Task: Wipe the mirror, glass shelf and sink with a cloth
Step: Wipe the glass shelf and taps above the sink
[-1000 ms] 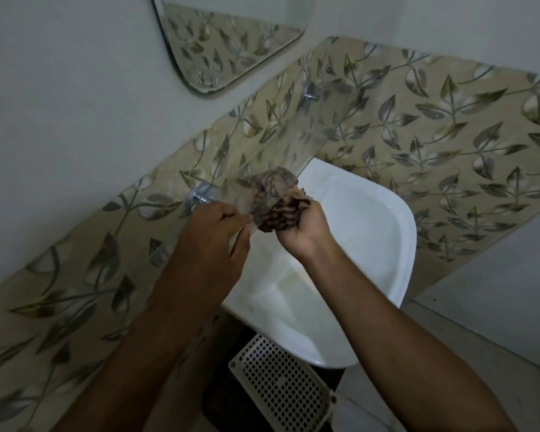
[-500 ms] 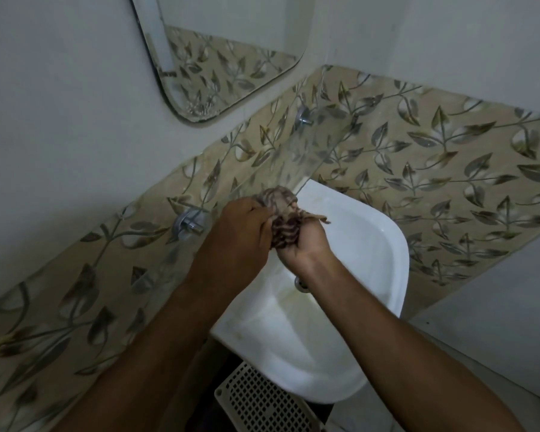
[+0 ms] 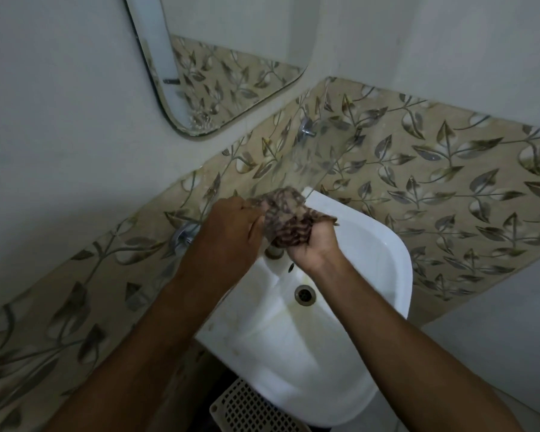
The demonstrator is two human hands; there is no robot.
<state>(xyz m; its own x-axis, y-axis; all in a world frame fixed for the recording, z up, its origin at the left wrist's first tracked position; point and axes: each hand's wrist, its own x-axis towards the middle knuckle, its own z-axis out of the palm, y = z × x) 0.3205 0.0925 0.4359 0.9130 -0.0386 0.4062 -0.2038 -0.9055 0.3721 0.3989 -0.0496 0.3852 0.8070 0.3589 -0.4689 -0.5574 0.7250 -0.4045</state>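
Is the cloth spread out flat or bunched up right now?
Bunched up. The cloth is crumpled into a wad, gripped by the right hand with the left hand pinching one end, above the sink.

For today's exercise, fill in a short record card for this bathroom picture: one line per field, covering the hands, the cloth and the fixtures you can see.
Left hand: grip closed on the cloth's edge
Right hand: closed around the bunched cloth
Cloth: dark patterned, at the glass shelf's front edge
Glass shelf: clear, above the sink
Sink: white, drain open
Mirror: on the wall, above the shelf
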